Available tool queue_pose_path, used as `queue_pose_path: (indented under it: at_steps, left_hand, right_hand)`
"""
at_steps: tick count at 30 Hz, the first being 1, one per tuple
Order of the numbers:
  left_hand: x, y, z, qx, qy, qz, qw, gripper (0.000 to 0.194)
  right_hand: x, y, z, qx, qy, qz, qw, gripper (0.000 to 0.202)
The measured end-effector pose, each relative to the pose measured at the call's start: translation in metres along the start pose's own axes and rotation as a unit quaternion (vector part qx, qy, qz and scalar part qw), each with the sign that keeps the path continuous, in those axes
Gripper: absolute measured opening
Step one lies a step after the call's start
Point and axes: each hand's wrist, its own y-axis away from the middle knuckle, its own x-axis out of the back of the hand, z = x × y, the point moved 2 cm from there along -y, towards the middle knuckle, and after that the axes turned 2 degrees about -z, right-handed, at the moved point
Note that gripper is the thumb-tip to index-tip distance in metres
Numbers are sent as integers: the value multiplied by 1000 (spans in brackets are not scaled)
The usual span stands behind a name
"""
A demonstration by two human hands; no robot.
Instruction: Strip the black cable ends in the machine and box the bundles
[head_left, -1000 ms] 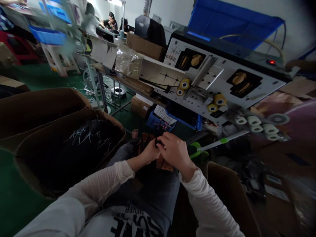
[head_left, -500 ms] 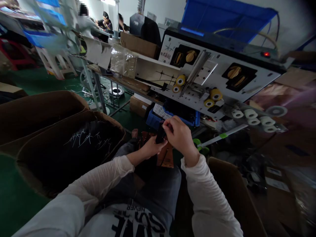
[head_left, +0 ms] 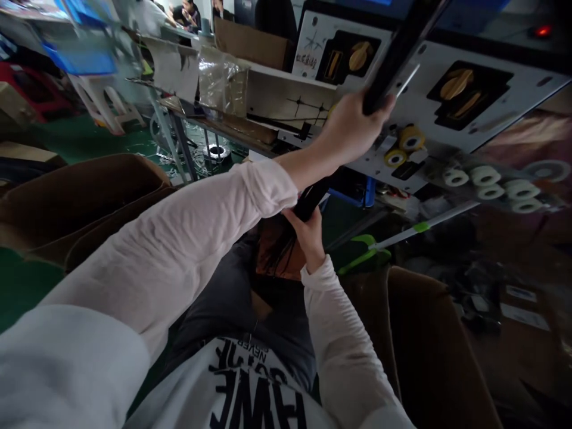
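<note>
One large, white-panelled machine [head_left: 424, 110] is seen towards two o'clock. Before it, a long bundle of black strands [head_left: 400, 56] is held aslant, pointing to one o'clock, its upper part clasped by curled fingers of the left hand [head_left: 357, 128], its lower part by the right hand's [head_left: 309, 235].

The person's left sleeve [head_left: 179, 232] slants across the middle — blocking the right hand [head_left: 309, 231] up and left. Ahead, the black bundle [head_left: 400, 55] and the machine [head_left: 413, 108] obstruct; a green-forked rod [head_left: 402, 234] crosses rightward. Room opens above the lap [head_left: 214, 313].
</note>
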Motion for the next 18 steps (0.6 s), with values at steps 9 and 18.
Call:
queue_pose_path:
  at_steps: [9, 18]
  left_hand:
    - [-1, -30, 32, -74, -32, 54, 995, 17]
    - [-16, -12, 35, -102, 24, -46, 993, 19]
  right_hand:
    - [5, 40, 121, -168, -60, 24, 984, 31]
    - [27, 49, 151, -177, -46, 21, 983, 35]
